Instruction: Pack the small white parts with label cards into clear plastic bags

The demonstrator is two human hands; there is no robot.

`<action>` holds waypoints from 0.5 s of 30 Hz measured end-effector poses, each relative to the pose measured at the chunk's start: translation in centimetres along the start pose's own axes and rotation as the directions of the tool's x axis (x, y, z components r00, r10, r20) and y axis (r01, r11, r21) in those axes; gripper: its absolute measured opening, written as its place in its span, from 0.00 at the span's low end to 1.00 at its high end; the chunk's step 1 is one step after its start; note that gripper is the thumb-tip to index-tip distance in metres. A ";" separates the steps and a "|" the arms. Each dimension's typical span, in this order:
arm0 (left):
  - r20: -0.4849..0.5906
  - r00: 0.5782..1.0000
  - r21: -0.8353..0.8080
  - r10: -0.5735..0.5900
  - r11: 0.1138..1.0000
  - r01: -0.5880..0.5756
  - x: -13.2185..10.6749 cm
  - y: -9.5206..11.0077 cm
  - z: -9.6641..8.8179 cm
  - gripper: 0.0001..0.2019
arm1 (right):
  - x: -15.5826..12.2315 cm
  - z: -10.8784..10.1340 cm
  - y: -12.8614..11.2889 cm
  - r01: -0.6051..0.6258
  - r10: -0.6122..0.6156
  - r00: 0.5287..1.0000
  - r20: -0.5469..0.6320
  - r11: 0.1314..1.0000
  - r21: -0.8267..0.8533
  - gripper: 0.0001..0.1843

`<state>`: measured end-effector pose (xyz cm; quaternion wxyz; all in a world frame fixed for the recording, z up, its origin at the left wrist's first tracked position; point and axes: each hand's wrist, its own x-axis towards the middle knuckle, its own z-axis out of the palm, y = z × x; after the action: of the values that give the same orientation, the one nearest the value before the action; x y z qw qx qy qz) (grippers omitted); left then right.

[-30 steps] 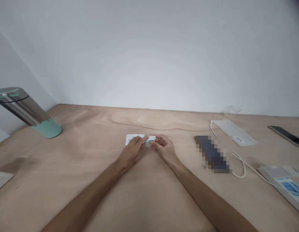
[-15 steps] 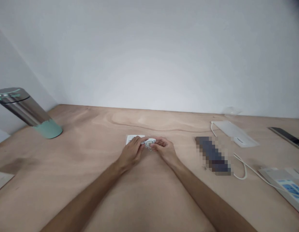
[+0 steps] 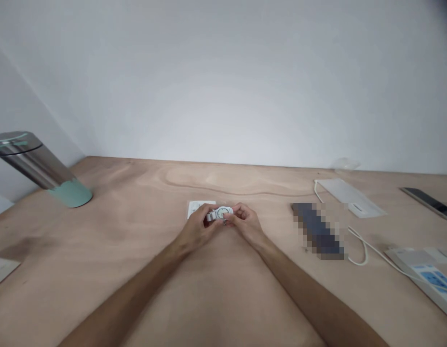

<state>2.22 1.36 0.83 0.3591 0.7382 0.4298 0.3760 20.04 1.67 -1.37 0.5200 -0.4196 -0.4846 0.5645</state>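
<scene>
A white wristwatch (image 3: 222,212) with a round dial is held between both hands over the middle of the wooden table. My left hand (image 3: 198,226) grips the watch's strap side, its fingers behind and thumb in front. My right hand (image 3: 247,221) pinches the other side, with the thumb on the lower edge of the dial. Behind my left hand lies a white printed paper (image 3: 195,207), partly covered by the fingers.
A steel and mint-green tumbler (image 3: 46,166) stands at the left. To the right are a blurred-out dark object (image 3: 317,231), a white cable (image 3: 366,253), a translucent sleeve (image 3: 346,193), a phone (image 3: 427,200) and a flat box with blue print (image 3: 426,274). A pale card (image 3: 2,270) lies at the left edge.
My left hand has shifted its grip, thumb now under the watch, and more of the white strap shows. The watch face has turned more toward me.
</scene>
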 end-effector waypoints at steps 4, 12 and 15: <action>0.051 0.997 -0.043 -0.058 0.997 0.060 -0.1 0.5 -0.1 0.12 | 0.0 0.0 -0.1 -0.004 0.005 1.000 0.015 1.000 -0.010 0.19; 0.017 1.000 0.012 -0.022 1.000 0.022 -0.1 -0.6 0.7 0.13 | 0.0 -0.3 -0.3 0.014 -0.014 0.999 0.052 1.000 0.000 0.19; -0.001 1.000 0.148 0.018 0.989 -0.017 -0.1 -0.8 0.6 0.10 | -0.1 -0.1 -0.5 0.004 -0.004 0.999 0.044 1.000 -0.006 0.18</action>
<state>2.42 1.46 -0.17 0.2997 0.7661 0.4503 0.3470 20.25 1.60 -0.92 0.5090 -0.4077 -0.4986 0.5711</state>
